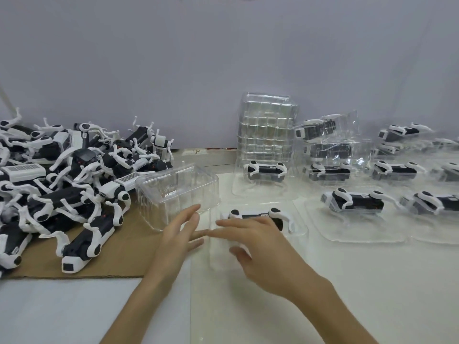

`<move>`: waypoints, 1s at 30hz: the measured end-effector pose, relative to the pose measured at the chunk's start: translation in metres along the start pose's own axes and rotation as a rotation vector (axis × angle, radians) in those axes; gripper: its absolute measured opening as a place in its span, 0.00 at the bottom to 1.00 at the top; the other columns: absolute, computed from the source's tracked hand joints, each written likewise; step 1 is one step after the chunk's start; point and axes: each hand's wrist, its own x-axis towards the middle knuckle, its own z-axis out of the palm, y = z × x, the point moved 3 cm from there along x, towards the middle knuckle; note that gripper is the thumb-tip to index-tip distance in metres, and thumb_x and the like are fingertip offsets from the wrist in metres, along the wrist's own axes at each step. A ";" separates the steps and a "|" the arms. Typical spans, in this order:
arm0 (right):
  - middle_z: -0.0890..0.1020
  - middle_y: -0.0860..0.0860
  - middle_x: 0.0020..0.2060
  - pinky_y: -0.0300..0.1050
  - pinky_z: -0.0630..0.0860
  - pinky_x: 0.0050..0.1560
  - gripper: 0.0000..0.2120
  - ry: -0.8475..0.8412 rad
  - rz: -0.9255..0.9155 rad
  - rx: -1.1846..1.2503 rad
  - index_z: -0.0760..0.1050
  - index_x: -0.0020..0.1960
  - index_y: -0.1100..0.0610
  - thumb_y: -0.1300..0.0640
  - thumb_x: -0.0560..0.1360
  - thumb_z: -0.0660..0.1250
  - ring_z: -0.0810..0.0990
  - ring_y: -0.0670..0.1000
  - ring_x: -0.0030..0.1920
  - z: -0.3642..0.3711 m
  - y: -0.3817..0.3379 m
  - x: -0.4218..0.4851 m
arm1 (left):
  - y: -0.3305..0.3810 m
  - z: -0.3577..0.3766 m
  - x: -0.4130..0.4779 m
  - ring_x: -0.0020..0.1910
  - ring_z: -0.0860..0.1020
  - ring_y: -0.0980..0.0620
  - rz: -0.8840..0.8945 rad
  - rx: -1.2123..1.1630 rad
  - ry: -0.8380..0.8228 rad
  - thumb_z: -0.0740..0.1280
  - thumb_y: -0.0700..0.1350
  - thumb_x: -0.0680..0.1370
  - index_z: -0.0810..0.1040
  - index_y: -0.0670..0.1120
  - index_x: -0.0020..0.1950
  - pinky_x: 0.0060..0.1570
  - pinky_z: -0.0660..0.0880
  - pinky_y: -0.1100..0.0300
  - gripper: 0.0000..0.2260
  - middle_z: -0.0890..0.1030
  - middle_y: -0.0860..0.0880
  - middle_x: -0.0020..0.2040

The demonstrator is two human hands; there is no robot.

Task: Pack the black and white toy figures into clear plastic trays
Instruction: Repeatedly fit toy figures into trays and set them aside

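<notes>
While both hands work low over the white surface (335, 281), the left hand (178, 234) reaches out with straight, spread fingers (192, 214), gripping nothing, right at the near wall of a deep clear plastic tray (177, 189). Contact is too close to call. That tray sits tilted on the edge of a brown cardboard sheet (119, 256).

Over to the right hand (258, 247): fingers loose and open, holding nothing, spread across the front of a black and white toy figure (255, 213) that lies in a shallow clear plastic shell (299, 230).

Far left, a tangled heap of black and white figures (74, 184) covers the cardboard. At the back stands a tall stack of clear trays (267, 125), and off to the right, packed figures in trays (355, 202) sit in rows.
</notes>
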 end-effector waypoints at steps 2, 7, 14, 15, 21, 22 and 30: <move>0.72 0.38 0.70 0.39 0.55 0.68 0.28 0.047 0.081 -0.012 0.72 0.69 0.38 0.66 0.78 0.62 0.65 0.39 0.72 -0.004 0.014 0.001 | 0.001 -0.002 0.000 0.50 0.85 0.53 -0.009 -0.021 0.026 0.62 0.47 0.83 0.78 0.54 0.63 0.47 0.77 0.62 0.11 0.77 0.54 0.63; 0.72 0.36 0.69 0.39 0.50 0.69 0.27 0.155 0.221 -0.055 0.72 0.69 0.39 0.64 0.78 0.61 0.63 0.36 0.72 -0.009 0.032 0.002 | -0.001 0.003 -0.002 0.49 0.85 0.54 -0.035 0.030 -0.019 0.62 0.46 0.83 0.79 0.55 0.61 0.51 0.77 0.59 0.10 0.77 0.58 0.64; 0.80 0.38 0.55 0.45 0.56 0.66 0.10 0.390 0.435 -0.001 0.79 0.56 0.41 0.52 0.76 0.69 0.74 0.42 0.63 -0.021 0.050 -0.002 | -0.003 0.004 -0.003 0.50 0.85 0.52 -0.068 0.077 -0.056 0.62 0.45 0.83 0.78 0.55 0.62 0.54 0.77 0.58 0.10 0.76 0.52 0.66; 0.80 0.39 0.53 0.45 0.57 0.64 0.10 0.408 0.466 -0.007 0.79 0.55 0.41 0.53 0.76 0.69 0.75 0.42 0.61 -0.024 0.053 -0.003 | -0.003 0.004 -0.003 0.50 0.85 0.52 -0.069 0.076 -0.057 0.62 0.45 0.83 0.78 0.55 0.62 0.54 0.77 0.59 0.10 0.76 0.52 0.66; 0.80 0.44 0.45 0.46 0.57 0.57 0.14 0.521 0.674 -0.064 0.80 0.50 0.45 0.61 0.71 0.65 0.76 0.50 0.54 -0.048 0.077 -0.015 | -0.003 0.003 -0.003 0.49 0.85 0.52 -0.063 0.075 -0.054 0.63 0.45 0.83 0.79 0.55 0.62 0.52 0.77 0.60 0.10 0.75 0.52 0.66; 0.81 0.45 0.46 0.46 0.57 0.58 0.16 0.530 0.702 -0.075 0.81 0.51 0.45 0.63 0.70 0.64 0.76 0.52 0.55 -0.052 0.082 -0.019 | -0.004 0.003 -0.003 0.49 0.85 0.52 -0.064 0.077 -0.055 0.63 0.45 0.83 0.79 0.55 0.62 0.52 0.77 0.59 0.10 0.75 0.52 0.67; 0.81 0.50 0.53 0.31 0.70 0.50 0.24 0.842 0.599 0.212 0.81 0.58 0.54 0.74 0.71 0.60 0.79 0.52 0.54 -0.064 0.084 -0.023 | -0.006 0.002 -0.001 0.48 0.85 0.53 -0.065 0.099 -0.051 0.63 0.46 0.82 0.79 0.56 0.60 0.51 0.77 0.60 0.10 0.76 0.49 0.66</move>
